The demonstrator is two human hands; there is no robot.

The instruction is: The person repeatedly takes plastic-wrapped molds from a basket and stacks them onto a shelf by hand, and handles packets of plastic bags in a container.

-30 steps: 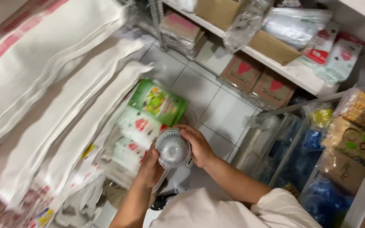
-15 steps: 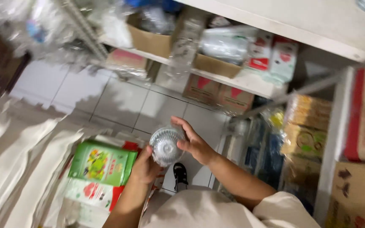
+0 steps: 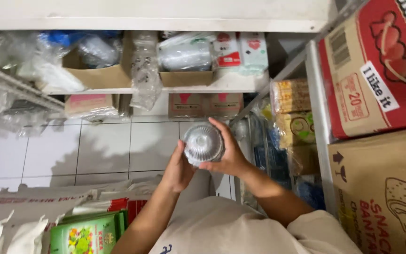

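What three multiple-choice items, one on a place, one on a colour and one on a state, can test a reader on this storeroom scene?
1. Where is the clear plastic container?
A. on a shelf
B. between both hands
C. on the floor

2. What colour is the packet at lower left?
A. green
B. blue
C. black

3. How is the container held?
A. left hand alone
B. right hand alone
C. both hands

Answers: 1 B, the hands hold it above the tiled floor. 2 A, its wrapper is mostly green. 3 C, fingers press on both sides.
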